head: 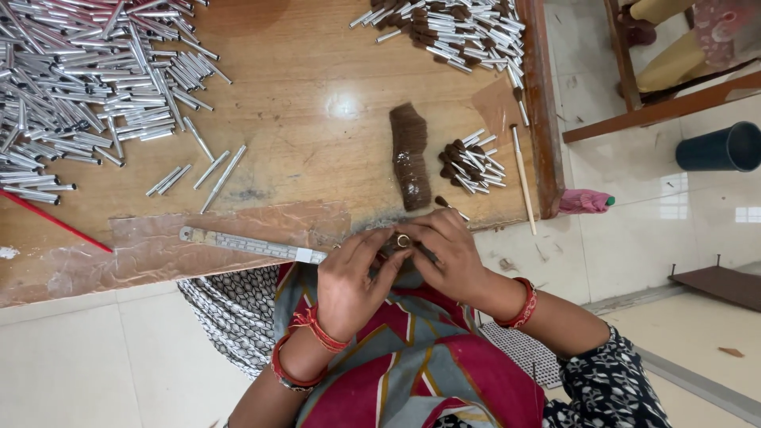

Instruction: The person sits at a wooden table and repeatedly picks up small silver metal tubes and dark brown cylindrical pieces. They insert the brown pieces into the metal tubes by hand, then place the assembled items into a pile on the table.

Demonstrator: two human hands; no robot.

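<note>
My left hand (349, 281) and my right hand (453, 255) meet at the near edge of a low wooden board (317, 119). Together their fingertips pinch a small metal ferrule (403, 240), whose round open end faces up; brown hair seems to sit in it, mostly hidden by my fingers. Just beyond my hands lies a flat bundle of brown bristle (410, 157). To its right is a small heap of ferrules filled with brown tufts (469, 165). One more filled ferrule (450, 208) lies close to my right hand.
A big pile of empty silver tubes (87, 79) covers the board's left side, and another heap of filled ferrules (456, 28) lies at the top. A metal ruler (246, 244), a thin wooden stick (523, 178) and a red rod (55, 222) lie near the edges. A dark bin (721, 147) stands on the floor.
</note>
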